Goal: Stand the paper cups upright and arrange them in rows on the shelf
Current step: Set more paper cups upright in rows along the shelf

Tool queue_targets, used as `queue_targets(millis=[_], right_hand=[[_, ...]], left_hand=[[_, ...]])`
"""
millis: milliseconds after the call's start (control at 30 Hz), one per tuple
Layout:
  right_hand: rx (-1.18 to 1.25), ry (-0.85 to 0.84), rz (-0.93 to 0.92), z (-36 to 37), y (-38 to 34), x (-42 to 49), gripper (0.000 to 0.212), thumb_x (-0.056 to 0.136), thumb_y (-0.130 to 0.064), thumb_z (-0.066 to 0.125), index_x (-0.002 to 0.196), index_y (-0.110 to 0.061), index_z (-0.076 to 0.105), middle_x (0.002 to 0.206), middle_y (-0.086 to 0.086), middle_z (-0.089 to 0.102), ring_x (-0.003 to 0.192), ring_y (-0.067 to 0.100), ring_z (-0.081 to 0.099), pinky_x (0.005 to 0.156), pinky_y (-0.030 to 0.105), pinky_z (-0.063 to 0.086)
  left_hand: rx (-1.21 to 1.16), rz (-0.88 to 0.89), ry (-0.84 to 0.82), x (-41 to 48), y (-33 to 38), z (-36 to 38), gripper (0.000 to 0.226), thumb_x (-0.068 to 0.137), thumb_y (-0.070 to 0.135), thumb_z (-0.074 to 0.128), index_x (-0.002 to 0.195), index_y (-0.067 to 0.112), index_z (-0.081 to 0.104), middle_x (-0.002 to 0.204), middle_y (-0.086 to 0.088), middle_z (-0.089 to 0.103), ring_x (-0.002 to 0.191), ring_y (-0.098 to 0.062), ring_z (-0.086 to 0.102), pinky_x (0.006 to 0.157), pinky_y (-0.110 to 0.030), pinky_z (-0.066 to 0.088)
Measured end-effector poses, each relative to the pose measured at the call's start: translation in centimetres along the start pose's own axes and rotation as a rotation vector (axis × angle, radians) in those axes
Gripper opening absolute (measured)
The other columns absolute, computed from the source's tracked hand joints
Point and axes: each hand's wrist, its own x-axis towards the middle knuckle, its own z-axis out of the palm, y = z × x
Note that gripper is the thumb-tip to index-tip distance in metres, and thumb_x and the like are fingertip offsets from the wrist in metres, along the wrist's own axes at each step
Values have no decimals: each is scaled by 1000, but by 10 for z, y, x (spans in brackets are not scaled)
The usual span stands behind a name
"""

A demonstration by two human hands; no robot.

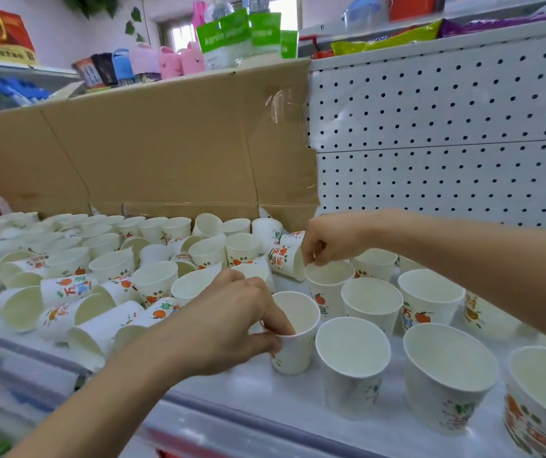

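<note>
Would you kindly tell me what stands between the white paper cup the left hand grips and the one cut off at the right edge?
Two upright white paper cups stand there in the front row, as the head view shows.

Bright, even indoor light. Blown-out window point(179, 36) at 11 o'clock. Glare on tape point(281, 104) toward 12 o'clock. Soft, faint shadows under cups point(352, 358). Fisheye bending toward 3 and 9 o'clock. Smeared, out of focus at 7 o'clock; slight overall softness.
</note>
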Motion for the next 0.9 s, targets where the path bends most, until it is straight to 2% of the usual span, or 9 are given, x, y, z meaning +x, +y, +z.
queue_targets(millis=[67,167,300,433,533,633,700,800,900], right_hand=[[36,-23,-14,1,-1,-1,22,89,-11,61,102,-23,73,89,-12,61,76,4,55,67,18,45],[137,-26,-52,-3,0,-6,29,88,-6,60,106,-25,74,84,-22,60,77,0,58,73,19,49],[265,189,-29,-23,17,-10,29,91,-4,58,108,-23,72,86,-28,61,79,-12,58,75,12,46],[155,265,144,-30,42,2,25,90,-14,61,113,-21,70,109,-6,68,93,6,62,85,25,50],[33,139,258,-22,45,17,36,89,-27,64,125,-24,60,124,-5,59,109,14,56,92,29,45],[-47,57,372,-10,48,32,47,87,-37,66,131,-28,52,133,-5,51,118,19,51,95,33,43],[-92,19,429,-5,51,40,48,86,-40,66,130,-30,51,132,-4,52,115,20,52,89,32,43],[-176,-39,478,-4,52,44,47,86,-42,66,129,-28,53,125,-4,56,104,18,54,83,31,44],[-173,34,467,-7,52,45,45,85,-45,65,125,-28,55,121,-4,58,96,15,52,79,28,42]], left_hand=[[-15,-17,-32,-5,1,-3,21,86,41,65,105,49,65,106,24,56,108,-1,38,99,-23,28],[-216,-25,-17,-12,-2,-15,32,81,29,71,108,45,65,111,31,58,113,12,42,98,-11,31],[-404,-29,131,7,-26,-37,28,87,19,66,106,39,67,108,29,65,107,12,54,92,-8,38],[-246,-61,112,71,-59,-39,33,87,27,67,120,31,64,112,23,63,101,9,55,94,-21,45],[-60,-11,-33,121,-73,-23,52,86,30,69,134,24,52,127,12,56,112,-5,51,90,-18,38],[42,-16,-155,153,-83,-4,68,80,36,74,140,26,44,139,6,49,123,-14,47,91,-24,38],[80,-6,-206,166,-89,6,75,72,41,79,138,29,45,135,5,53,118,-18,52,95,-30,46],[89,38,-234,175,-92,16,82,64,48,82,135,34,43,128,6,58,106,-19,56,88,-38,53],[137,86,-227,177,-91,24,90,64,52,80,140,36,35,132,6,55,113,-21,54,89,-36,51]])
